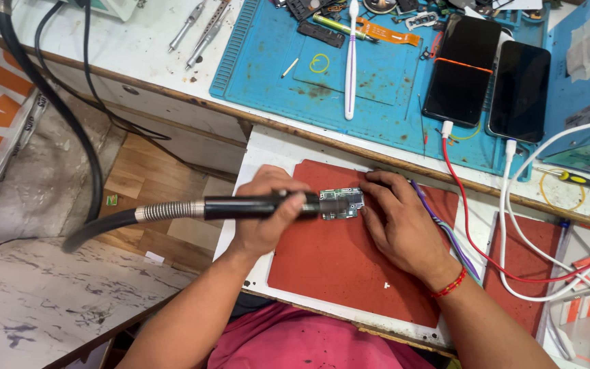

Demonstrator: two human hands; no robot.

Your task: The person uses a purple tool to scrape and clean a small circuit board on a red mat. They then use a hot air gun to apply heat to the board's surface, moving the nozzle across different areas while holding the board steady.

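My left hand (pixel 266 215) grips a black rotary tool handpiece (pixel 257 206) with a flexible metal shaft trailing left. Its tip rests against a small green circuit board (pixel 343 200) lying on a red mat (pixel 349 266). My right hand (pixel 397 222) lies flat on the mat, its fingertips pressing the right edge of the board to hold it still. A red thread band circles my right wrist.
Behind on a blue work mat (pixel 384 82) lie a white toothbrush (pixel 351 58), two black phones (pixel 489 78) on red and white charging cables (pixel 507 225), tweezers and small parts. A thick black hose (pixel 56 109) hangs left over the floor.
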